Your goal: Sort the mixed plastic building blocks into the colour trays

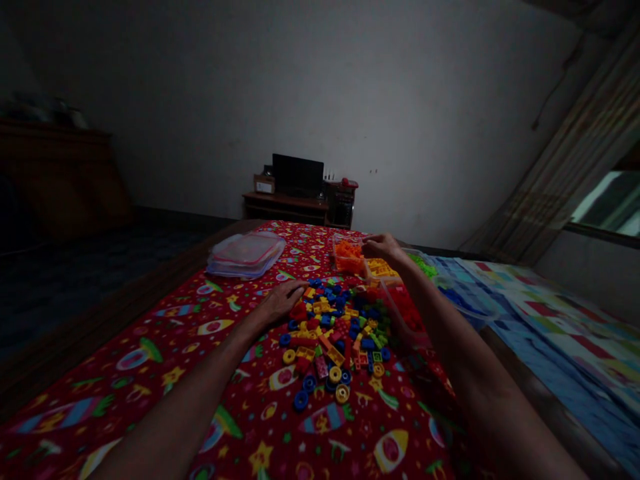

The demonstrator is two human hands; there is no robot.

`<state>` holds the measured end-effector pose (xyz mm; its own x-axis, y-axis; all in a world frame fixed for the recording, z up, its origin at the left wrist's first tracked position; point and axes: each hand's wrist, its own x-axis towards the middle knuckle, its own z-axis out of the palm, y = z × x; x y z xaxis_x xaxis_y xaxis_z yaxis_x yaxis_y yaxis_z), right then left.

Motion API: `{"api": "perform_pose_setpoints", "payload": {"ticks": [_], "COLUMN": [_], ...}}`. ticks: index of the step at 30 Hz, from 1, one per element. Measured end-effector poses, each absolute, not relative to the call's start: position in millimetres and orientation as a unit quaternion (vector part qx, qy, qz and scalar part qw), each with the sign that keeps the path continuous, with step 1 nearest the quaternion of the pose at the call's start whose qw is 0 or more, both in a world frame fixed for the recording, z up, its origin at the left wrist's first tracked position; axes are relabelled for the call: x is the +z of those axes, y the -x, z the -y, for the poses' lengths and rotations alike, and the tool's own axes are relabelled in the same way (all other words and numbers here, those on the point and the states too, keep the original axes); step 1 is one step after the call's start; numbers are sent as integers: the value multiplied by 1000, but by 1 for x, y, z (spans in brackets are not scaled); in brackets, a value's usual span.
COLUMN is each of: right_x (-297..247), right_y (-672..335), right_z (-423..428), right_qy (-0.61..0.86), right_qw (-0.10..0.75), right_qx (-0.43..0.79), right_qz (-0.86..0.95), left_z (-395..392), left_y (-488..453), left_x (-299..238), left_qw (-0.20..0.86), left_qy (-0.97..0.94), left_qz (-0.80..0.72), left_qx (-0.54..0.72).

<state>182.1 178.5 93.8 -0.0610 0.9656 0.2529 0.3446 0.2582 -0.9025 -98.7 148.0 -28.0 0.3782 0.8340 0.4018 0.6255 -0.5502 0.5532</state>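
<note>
A heap of small plastic building blocks [334,333] in red, yellow, blue, green and orange lies on a red cloth with rocket prints [210,373]. My left hand [281,300] rests palm down at the heap's left edge, fingers stretched onto the nearest blocks. My right hand [381,247] reaches farther out and hovers over a clear container of orange blocks [347,255], its fingers curled downward; what they hold, if anything, is hidden. Beside it stand containers of yellow blocks [381,269], green blocks [424,265] and red blocks [407,310].
A stack of clear lids with red rims [246,255] lies at the cloth's far left. A blue patterned sheet [540,333] covers the right side. Behind, a low wooden stand with a dark monitor [298,177] is against the wall. A curtain [565,173] hangs at right.
</note>
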Motion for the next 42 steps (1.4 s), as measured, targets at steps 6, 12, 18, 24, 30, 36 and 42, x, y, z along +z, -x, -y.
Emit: {"api": "perform_pose_setpoints", "payload": {"ticks": [6,12,18,24,30,36,42], "right_x": [75,51,20,11,25,31,25], "right_y": [-186,-163,-149,-148,-141,-134,-131], "right_z": [-131,-114,-112,-104,-98,-98,-100], "right_qy": [490,554,560,575,578,574,567], "right_qw": [464,275,149,112,157,206,185], "right_qx": [370,116,15,-18,-35,14,33], "right_qz": [638,777,815,811,800,792,802], "left_z": [-154,-156,-151,-150,-163,-172,-174], "left_y": [101,101,101,99,96,94,92], "left_x": [-32,-33,-28,-24,-33,-29,-19], "left_qw": [157,174,181,166,112,88,74], "left_qy": [-817,-821,-819,-812,-829,-852,-860], "left_qz": [-444,-435,-438,-448,-424,-458,-451], "left_qx": [332,326,323,336,347,238,227]}}
